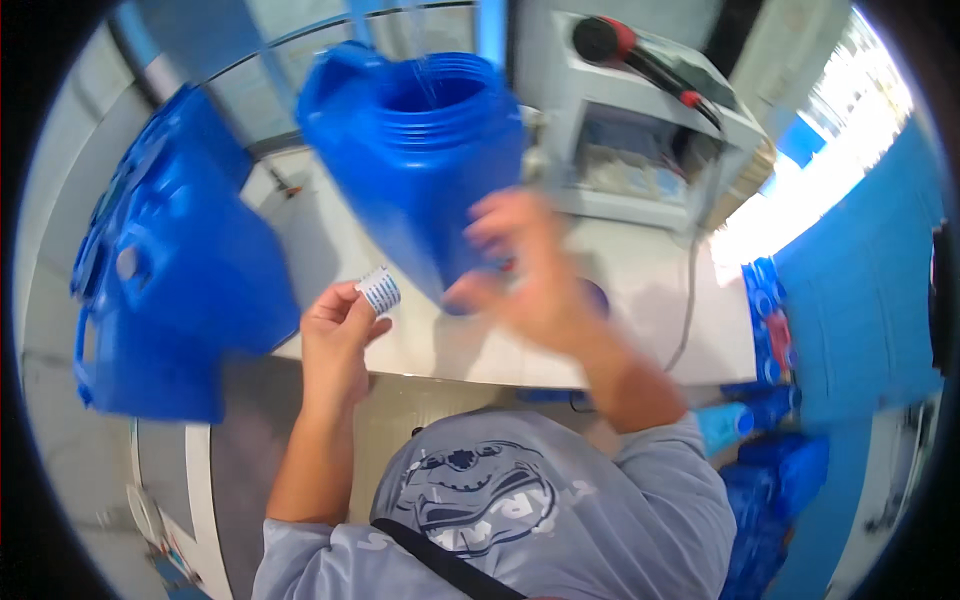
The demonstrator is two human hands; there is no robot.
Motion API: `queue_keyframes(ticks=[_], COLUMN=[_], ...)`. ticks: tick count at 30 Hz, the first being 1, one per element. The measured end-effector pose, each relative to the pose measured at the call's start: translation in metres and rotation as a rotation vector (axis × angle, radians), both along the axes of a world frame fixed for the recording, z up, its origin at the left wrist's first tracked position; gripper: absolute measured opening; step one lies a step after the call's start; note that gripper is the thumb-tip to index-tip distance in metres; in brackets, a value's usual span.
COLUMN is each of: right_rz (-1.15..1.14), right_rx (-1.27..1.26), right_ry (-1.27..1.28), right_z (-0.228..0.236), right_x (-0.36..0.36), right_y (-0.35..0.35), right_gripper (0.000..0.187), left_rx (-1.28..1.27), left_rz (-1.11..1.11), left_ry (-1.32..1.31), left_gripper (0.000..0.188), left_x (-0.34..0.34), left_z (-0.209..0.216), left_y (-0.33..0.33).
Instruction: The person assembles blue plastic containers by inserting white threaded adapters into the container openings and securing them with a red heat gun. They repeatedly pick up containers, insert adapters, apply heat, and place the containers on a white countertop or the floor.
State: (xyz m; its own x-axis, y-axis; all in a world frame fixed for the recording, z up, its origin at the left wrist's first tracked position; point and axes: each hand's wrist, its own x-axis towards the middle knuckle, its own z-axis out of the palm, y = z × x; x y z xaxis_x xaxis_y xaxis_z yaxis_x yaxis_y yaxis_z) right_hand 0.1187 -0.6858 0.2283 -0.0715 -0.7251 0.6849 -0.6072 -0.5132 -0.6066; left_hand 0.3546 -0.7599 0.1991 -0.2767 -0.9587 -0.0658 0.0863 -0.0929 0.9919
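A large blue water jug point(400, 170) with a wide threaded mouth stands on the white counter before me, and what looks like a stream of water drops into its mouth. My left hand point(338, 335) pinches a small white label point(380, 290) with blue print, just left of the jug's lower front. Close to the jug's right front side is my right hand point(530, 270), blurred by motion, thumb and fingers spread. A bit of red shows by its palm; I cannot make out what it is. Behind the right wrist, a round dark blue thing point(597, 296) is partly hidden.
More blue jugs point(200, 270) stand at the left. A white shelf unit point(640, 140) at the back right carries a black and red heat gun-like tool point(640, 60), its cord point(690, 300) running down over the counter point(640, 260). Blue containers point(770, 480) sit low at the right.
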Motion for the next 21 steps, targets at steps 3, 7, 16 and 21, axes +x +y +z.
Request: queue_keyframes(ticks=[3,7,16,21], right_rz=[-0.659,-0.94,-0.79,-0.651], right_rx=[-0.178,0.496,0.74,0.344], right_ry=[0.377,0.602,0.416,0.051], right_z=[0.078,0.128,0.114,0.125], right_x=[-0.107,-0.259,-0.334,-0.312], right_y=[-0.023,-0.09,-0.141,-0.094], right_gripper=[0.044,0.076,0.072,0.058], left_rx=[-0.307,-0.553,-0.561,-0.44], left_rz=[0.202,0.622,0.868,0.742], left_ry=[-0.113,-0.487,-0.565,-0.513], left_gripper=[0.021,0.026,0.038,0.038], left_x=[0.065,0.162,0.258,0.266], left_z=[0.031,0.074,0.104,0.112], left_y=[-0.021,-0.051,-0.106,-0.137])
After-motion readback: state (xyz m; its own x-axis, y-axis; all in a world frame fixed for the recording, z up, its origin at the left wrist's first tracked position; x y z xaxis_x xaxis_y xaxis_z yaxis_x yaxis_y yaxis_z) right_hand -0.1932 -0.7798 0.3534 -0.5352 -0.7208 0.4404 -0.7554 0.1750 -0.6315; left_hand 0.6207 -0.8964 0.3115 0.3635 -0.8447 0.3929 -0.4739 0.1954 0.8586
